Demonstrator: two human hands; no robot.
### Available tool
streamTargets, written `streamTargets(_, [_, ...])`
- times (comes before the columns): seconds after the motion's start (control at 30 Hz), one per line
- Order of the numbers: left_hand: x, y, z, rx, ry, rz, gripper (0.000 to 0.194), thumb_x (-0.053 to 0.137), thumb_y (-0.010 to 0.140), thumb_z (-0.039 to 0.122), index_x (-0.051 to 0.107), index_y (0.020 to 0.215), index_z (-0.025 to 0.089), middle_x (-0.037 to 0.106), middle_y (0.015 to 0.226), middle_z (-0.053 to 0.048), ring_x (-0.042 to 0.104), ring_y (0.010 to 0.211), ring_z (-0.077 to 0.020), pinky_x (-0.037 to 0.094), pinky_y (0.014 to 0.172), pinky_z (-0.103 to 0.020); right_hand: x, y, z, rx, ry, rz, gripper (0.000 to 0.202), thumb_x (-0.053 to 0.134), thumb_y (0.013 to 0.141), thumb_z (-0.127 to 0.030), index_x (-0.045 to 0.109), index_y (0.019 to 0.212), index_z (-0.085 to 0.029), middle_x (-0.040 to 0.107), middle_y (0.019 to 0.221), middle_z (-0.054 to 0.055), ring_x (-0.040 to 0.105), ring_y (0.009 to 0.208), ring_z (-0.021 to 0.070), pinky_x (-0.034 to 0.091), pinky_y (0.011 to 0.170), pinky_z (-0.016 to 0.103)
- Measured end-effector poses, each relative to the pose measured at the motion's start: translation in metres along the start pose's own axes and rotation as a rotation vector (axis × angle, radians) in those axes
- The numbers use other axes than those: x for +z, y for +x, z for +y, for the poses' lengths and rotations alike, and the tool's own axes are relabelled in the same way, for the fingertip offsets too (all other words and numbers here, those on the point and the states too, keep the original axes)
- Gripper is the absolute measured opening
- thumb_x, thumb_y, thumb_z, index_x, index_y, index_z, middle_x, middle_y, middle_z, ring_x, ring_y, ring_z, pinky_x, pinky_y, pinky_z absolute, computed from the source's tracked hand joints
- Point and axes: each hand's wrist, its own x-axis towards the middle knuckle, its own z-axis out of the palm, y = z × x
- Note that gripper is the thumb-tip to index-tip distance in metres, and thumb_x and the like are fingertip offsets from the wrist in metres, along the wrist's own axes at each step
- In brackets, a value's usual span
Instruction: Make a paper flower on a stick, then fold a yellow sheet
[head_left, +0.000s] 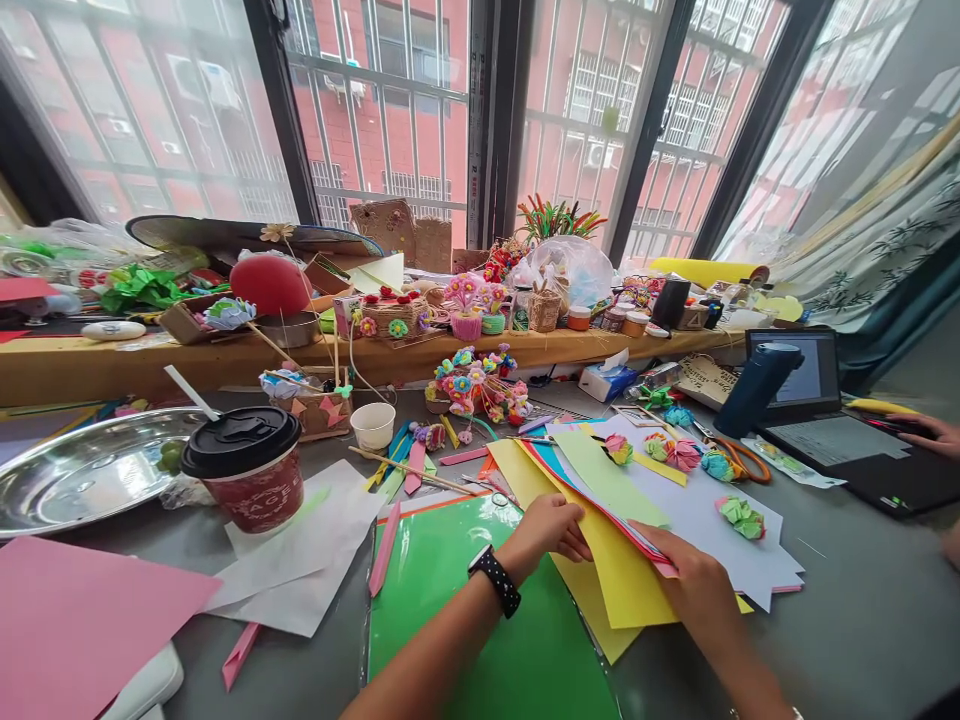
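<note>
My right hand (pixel 696 572) pinches a sheaf of coloured paper (pixel 624 575) at one o'clock; my left hand (pixel 551 527), fingers curled, meets its edge, whether gripping I cannot tell. A green folder (pixel 544 650) lies at twelve, a lidded cup (pixel 255 490) at ten.

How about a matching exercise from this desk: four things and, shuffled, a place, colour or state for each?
Things:
1. Yellow sheet
2. Lidded cup
3. Dark blue bottle
4. Glossy folder

Matches:
A. Beside the laptop
B. Green
C. Between the left hand and right hand
D. Has a white straw

Pairs: 1-C, 2-D, 3-A, 4-B.
</note>
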Motion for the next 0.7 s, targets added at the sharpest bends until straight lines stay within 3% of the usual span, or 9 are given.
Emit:
streamTargets(0.43, [-0.025, -0.033, 0.003, 0.055, 0.006, -0.030, 0.013, 0.048, 0.067, 0.026, 0.042, 0.061, 0.017, 0.053, 0.044, 0.004, 0.053, 0.037, -0.0084, 0.039, 0.036, -0.016, -0.003, -0.002, -0.001, 0.050, 0.016, -0.069, 0.033, 0.041, 0.077, -0.024, 0.059, 0.105, -0.022, 0.062, 0.106, 0.000, 0.057, 0.097, 0.0211, 0.049, 0.080, 0.033])
streamTargets(0.7, [-0.048, -0.077, 0.019, 0.077, 0.072, 0.014, 0.016, 0.051, 0.065, 0.032, 0.048, 0.067, 0.016, 0.052, 0.048, 0.004, 0.047, 0.038, -0.0071, 0.037, 0.037, -0.017, -0.001, -0.005, -0.005, 0.072, 0.028, -0.071, 0.031, 0.040, 0.079, -0.026, 0.060, 0.103, -0.025, 0.063, 0.104, -0.002, 0.059, 0.093, 0.0197, 0.050, 0.076, 0.029])
